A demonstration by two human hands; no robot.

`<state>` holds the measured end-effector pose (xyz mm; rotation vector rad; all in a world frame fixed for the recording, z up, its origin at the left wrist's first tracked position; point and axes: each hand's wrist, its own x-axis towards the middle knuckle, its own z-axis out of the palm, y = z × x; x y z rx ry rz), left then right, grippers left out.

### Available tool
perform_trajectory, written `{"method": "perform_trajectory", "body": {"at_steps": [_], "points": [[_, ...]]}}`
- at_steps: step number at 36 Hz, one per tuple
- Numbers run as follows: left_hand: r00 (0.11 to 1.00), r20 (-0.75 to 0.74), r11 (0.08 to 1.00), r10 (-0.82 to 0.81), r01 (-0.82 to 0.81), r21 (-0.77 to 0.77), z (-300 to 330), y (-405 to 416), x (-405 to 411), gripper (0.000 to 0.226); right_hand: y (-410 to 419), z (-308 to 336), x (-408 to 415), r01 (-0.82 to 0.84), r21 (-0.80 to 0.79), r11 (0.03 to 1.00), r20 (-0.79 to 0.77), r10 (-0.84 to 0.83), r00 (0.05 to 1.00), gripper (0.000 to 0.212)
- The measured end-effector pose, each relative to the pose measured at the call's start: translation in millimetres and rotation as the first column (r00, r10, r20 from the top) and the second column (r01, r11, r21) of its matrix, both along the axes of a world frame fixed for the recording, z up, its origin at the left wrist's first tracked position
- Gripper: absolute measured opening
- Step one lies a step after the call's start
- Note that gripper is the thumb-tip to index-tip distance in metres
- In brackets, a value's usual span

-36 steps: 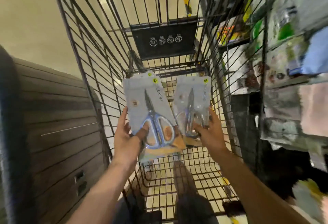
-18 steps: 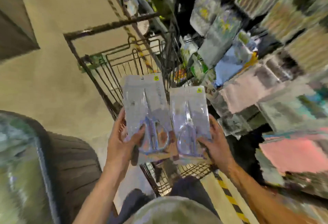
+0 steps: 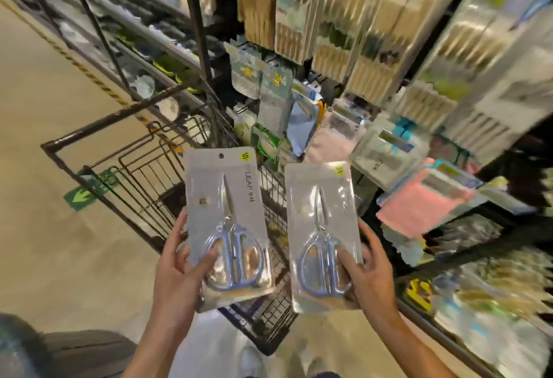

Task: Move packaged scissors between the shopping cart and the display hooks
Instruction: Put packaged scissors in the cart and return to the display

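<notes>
so each hand has its own pack right now. left hand (image 3: 179,270) grips the left scissors pack (image 3: 227,228) by its lower edge, thumb across the front over the handle loops, fingers behind. right hand (image 3: 366,273) does the same with the right scissors pack (image 3: 324,234), thumb on the front near the handles. the two hands are apart, packs side by side with a gap between them, both upright with the hang hole end pointing away from the person.

handling-wise, my guess: flat card with a clear blister, so stiff enough to hold from one end but light, with most of the weight down at the scissors handles, which is where the hands already are. the plastic front looks glossy, so probably a bit slick under the thumb. not fragile. for hooking, the hole in the top of the left pack (image 3: 221,155) is what matters, and holding low keeps that end free.

room: the shopping cart (image 3: 143,168) sits just beyond and under the left hand, its rim and wire sides being the edges to clear. the display rack (image 3: 389,63) is up and beyond the right hand, crowded with hanging packs, and it's blurred so i can't pick out a free hook. the floor (image 3: 45,108) out past the left hand is open. there's open air straight above both packs.
</notes>
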<state>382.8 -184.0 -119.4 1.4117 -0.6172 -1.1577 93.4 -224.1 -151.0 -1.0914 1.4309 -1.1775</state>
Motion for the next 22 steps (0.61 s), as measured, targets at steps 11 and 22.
{"method": "perform_trajectory", "body": {"at_steps": [11,22], "points": [[0.966,0.034,0.96,-0.258,0.26,-0.1,35,-25,-135,0.081,60,31,-153,0.289,-0.162,0.944,-0.048,-0.3,0.953,0.065],[0.845,0.088,0.812,-0.527,0.531,-0.242,69,13,-376,0.08,177,78,-359,0.515,-0.295,0.805,0.02,-0.534,0.845,0.063]]}}
